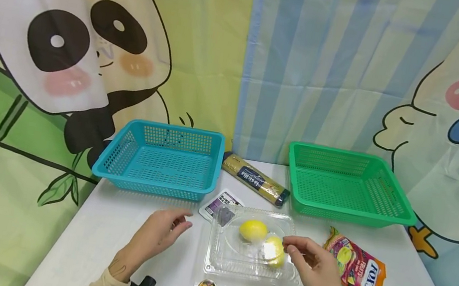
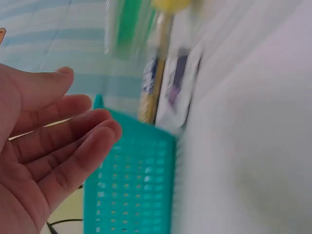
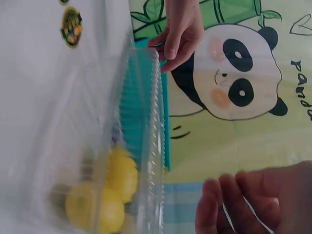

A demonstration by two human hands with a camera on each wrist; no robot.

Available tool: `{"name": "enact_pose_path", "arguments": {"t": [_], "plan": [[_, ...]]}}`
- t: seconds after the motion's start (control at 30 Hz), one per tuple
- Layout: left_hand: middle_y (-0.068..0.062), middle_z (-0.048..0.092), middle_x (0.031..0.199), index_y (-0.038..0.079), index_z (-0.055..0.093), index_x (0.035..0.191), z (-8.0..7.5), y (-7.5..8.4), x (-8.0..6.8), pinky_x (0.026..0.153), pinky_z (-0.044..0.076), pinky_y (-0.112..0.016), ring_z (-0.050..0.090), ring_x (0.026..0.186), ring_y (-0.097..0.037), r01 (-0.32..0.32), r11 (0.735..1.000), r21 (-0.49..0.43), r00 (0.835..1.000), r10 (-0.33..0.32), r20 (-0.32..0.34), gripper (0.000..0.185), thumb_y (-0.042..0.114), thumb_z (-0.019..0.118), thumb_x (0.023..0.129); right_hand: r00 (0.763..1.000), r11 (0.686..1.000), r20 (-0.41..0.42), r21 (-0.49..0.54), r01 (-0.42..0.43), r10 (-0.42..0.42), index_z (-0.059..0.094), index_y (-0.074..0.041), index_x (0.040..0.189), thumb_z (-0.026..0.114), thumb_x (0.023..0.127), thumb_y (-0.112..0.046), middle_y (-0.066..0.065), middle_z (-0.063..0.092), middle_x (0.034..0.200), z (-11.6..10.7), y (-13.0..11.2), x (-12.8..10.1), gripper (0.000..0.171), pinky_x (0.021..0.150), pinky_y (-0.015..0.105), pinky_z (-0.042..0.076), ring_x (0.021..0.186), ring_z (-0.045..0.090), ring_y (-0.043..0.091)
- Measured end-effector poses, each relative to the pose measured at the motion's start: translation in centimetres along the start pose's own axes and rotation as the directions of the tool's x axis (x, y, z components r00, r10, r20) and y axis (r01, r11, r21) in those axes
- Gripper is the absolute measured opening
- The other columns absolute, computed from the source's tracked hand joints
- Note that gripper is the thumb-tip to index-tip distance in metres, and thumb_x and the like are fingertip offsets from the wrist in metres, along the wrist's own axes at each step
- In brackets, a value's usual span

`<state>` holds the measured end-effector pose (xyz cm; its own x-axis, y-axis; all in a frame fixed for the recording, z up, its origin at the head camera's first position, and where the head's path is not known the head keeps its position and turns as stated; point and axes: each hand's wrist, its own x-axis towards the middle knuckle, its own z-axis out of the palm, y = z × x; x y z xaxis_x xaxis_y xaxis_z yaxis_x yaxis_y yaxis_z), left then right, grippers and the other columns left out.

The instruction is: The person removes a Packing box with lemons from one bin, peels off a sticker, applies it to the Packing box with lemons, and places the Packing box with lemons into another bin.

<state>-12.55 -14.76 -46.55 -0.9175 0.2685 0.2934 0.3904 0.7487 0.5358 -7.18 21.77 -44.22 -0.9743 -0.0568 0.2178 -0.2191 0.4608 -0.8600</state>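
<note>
Clear plastic container (image 1: 219, 264), two lemons (image 1: 253, 230) inside, sits between left hand (image 1: 157, 231) at its 9 o'clock and right hand (image 1: 316, 270) at 3, both loosely curved, gripping nothing; probably light, flexible, slick, easily dented, best held by opposite rims.

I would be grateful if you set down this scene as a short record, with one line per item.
Clear container: between the two hands
Lemons: two, yellow, inside the container
Left hand: left of the container, fingers loosely bent, holding nothing
Right hand: at the container's right side, holding nothing
Blue basket: back left
Green basket: back right
Gold packet: between the baskets
White and purple packet: at the container's back left corner
Fox's bag: right of the container
</note>
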Motion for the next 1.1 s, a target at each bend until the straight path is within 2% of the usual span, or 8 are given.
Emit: {"name": "enact_pose_path", "arguments": {"t": [0.07,0.13,0.27,0.4,0.53,0.73,0.93,1.1], "plan": [[0.006,0.07,0.08,0.008,0.073,0.111,0.7,0.5,-1.1,0.061,0.05,-0.022,0.06,0.069,-0.003,0.058,0.995,-0.077,0.994,-0.05,0.095,0.018,0.016,0.071,0.095,0.992,0.998,0.118,0.058,0.027,-0.033,0.073,-0.012,0.112,0.063,0.101,-0.017,0.002,0.076,0.103,0.5,0.1,-0.7,0.015,0.076,0.025,0.06,0.091,0.072,0.01],[0.005,0.072,0.081,0.006,0.073,0.111,1.4,0.8,-2.2,0.06,0.049,-0.021,0.06,0.069,0.0,0.105,0.985,-0.135,0.978,-0.077,0.194,0.021,0.02,0.07,0.096,0.967,0.993,0.25,0.119,0.023,-0.053,0.072,-0.008,0.115,0.062,0.102,-0.018,0.008,0.076,0.105,1.2,0.4,-1.4,0.019,0.075,0.028,0.061,0.09,0.073,0.011],[0.001,0.073,0.082,0.002,0.071,0.111,2.7,1.1,-4.0,0.059,0.049,-0.022,0.06,0.068,-0.001,0.166,0.958,-0.234,0.931,-0.074,0.357,0.027,0.024,0.069,0.097,0.872,0.982,0.479,0.191,0.008,-0.1,0.07,-0.002,0.12,0.06,0.103,-0.02,0.017,0.074,0.111,2.7,1.6,-2.5,0.026,0.077,0.029,0.062,0.094,0.073,0.01],[-0.001,0.074,0.079,0.0,0.07,0.111,3.8,1.3,-5.0,0.057,0.049,-0.024,0.063,0.062,-0.005,0.24,0.923,-0.3,0.896,-0.092,0.435,0.028,0.024,0.069,0.097,0.788,0.981,0.604,0.193,-0.002,-0.117,0.069,-0.001,0.123,0.058,0.104,-0.022,0.016,0.073,0.117,4.2,2.8,-3.0,0.031,0.081,0.021,0.059,0.1,0.069,0.002],[-0.001,0.074,0.074,0.0,0.069,0.11,4.5,1.7,-5.5,0.055,0.049,-0.025,0.066,0.059,-0.013,0.312,0.892,-0.328,0.87,-0.13,0.475,0.026,0.023,0.068,0.096,0.742,0.98,0.661,0.198,-0.027,-0.113,0.067,0.001,0.127,0.057,0.104,-0.02,0.017,0.072,0.121,5.3,3.6,-3.1,0.032,0.084,0.019,0.057,0.106,0.069,0.006],[-0.003,0.074,0.075,0.002,0.068,0.11,4.9,2.3,-5.7,0.052,0.049,-0.026,0.066,0.059,-0.016,0.364,0.867,-0.341,0.853,-0.164,0.495,0.023,0.021,0.069,0.096,0.722,0.986,0.683,0.168,-0.014,-0.106,0.065,0.002,0.13,0.058,0.104,-0.019,0.017,0.07,0.127,6.8,4.2,-2.9,0.035,0.089,0.017,0.055,0.114,0.068,0.014],[-0.002,0.069,0.078,0.007,0.063,0.111,5.3,2.4,-6.2,0.05,0.049,-0.025,0.065,0.059,-0.014,0.381,0.84,-0.387,0.86,-0.168,0.481,0.027,0.021,0.074,0.091,0.728,0.99,0.68,0.143,-0.016,-0.086,0.064,0.004,0.131,0.06,0.103,-0.021,0.018,0.069,0.129,7.4,4.1,-2.9,0.038,0.089,0.015,0.054,0.115,0.069,0.015],[0.0,0.064,0.085,0.012,0.06,0.114,5.5,2.0,-6.6,0.055,0.048,-0.023,0.063,0.064,-0.009,0.372,0.833,-0.409,0.875,-0.168,0.454,0.034,0.02,0.079,0.087,0.726,0.991,0.683,0.135,-0.022,-0.077,0.064,0.004,0.131,0.061,0.102,-0.022,0.019,0.068,0.129,7.5,4.2,-2.9,0.039,0.089,0.015,0.054,0.115,0.069,0.014]]}}
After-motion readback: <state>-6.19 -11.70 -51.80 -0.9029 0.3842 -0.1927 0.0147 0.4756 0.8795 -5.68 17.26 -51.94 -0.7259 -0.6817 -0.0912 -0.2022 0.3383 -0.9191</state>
